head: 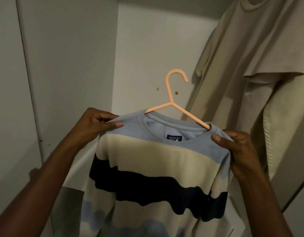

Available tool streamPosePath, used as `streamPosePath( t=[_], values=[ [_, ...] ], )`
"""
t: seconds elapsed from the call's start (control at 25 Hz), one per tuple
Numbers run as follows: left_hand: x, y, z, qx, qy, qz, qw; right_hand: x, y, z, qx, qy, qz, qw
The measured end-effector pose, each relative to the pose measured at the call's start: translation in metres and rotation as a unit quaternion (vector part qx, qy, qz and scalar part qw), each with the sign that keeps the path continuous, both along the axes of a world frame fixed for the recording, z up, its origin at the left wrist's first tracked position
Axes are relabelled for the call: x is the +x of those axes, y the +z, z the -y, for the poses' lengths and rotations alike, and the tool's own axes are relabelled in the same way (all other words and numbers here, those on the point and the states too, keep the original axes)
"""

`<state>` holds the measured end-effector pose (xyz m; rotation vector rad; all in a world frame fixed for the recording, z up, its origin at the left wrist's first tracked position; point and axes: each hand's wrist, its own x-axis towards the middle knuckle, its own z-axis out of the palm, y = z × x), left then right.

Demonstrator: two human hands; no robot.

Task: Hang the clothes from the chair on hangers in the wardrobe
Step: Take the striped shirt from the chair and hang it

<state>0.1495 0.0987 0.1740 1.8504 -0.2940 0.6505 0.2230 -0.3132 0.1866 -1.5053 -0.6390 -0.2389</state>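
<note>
Both hands are holding up a striped sweatshirt w/ light blue, cream & navy bands [158, 161], inside the white wardrobe [66, 57]. Left hand [98, 124] is pinching the left shoulder fabric, tight grip; right hand [236, 144] is pinching the right shoulder the same way. A peach plastic hanger [171, 104] is sitting thru the collar, hook pointing up. A beige t-shirt [250, 65] is hanging just to the right.

wardrobe interior [161, 48]: plain white panels, dimly lit | back panel [165, 65]: two small holes [176, 93] | left side wall [66, 65]: white, dark specks low down | right: sliding door edge [299, 185] pale
</note>
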Motion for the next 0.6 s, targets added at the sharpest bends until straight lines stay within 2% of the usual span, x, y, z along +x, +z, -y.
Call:
streamPosePath(
  t=[0.16,0.28,0.44,0.52,0.6],
  values=[
    [0.005,0.003,0.014,-0.121,0.032,0.085,0.988,-0.036,-0.008,0.001,0.028,0.015,-0.003,0.999],
    [0.022,0.003,0.013,-0.163,0.034,0.076,0.983,-0.059,-0.021,-0.001,0.0,-0.033,0.011,0.999],
    [0.043,0.008,0.012,-0.065,0.087,0.063,0.992,-0.068,-0.024,-0.014,-0.04,-0.132,0.057,0.989],
    [0.055,0.016,0.01,-0.013,0.164,0.059,0.985,-0.074,-0.016,-0.024,-0.043,-0.169,0.077,0.982],
    [0.065,0.035,0.005,0.078,0.283,0.037,0.955,-0.081,-0.001,-0.039,-0.023,-0.197,0.105,0.975]
  ],
)
